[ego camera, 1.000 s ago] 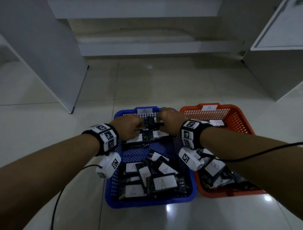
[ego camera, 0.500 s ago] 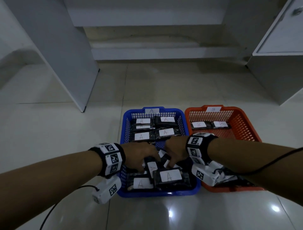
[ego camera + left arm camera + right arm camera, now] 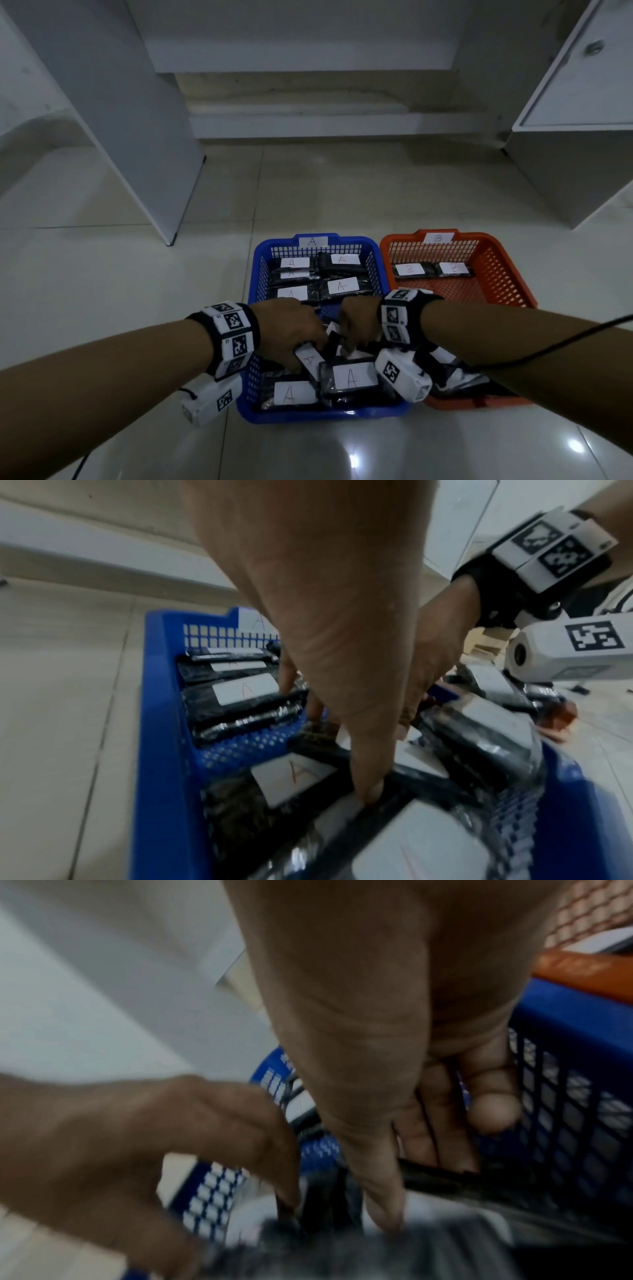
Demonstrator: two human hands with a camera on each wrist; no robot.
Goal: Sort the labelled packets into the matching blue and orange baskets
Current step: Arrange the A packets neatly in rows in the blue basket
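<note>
The blue basket [image 3: 322, 415], tagged A, sits on the floor with the orange basket [image 3: 503, 274], tagged B, touching its right side. Black packets with white A labels [image 3: 342, 286] lie in rows at the blue basket's far end, and loose ones [image 3: 352, 377] are heaped at its near end. My left hand [image 3: 301, 349] reaches into that heap, thumb [image 3: 368, 794] and fingers curled round a black packet labelled A [image 3: 294, 775]. My right hand [image 3: 352, 339] pinches a black packet's edge [image 3: 445, 1175] close beside it. Whether both hold one packet is hidden. Two B packets [image 3: 409, 269] lie in the orange basket.
A white cabinet panel [image 3: 137, 137] stands on the floor at the left and a white cabinet [image 3: 565, 154] at the right. A low step [image 3: 325, 120] runs along the back. A black cable [image 3: 548, 342] trails off my right forearm. Glossy tile floor [image 3: 102, 274] surrounds the baskets.
Both hands let go of a packet at the blue basket's far end and drew back to the near heap. Over the last half second they settled onto packets there.
</note>
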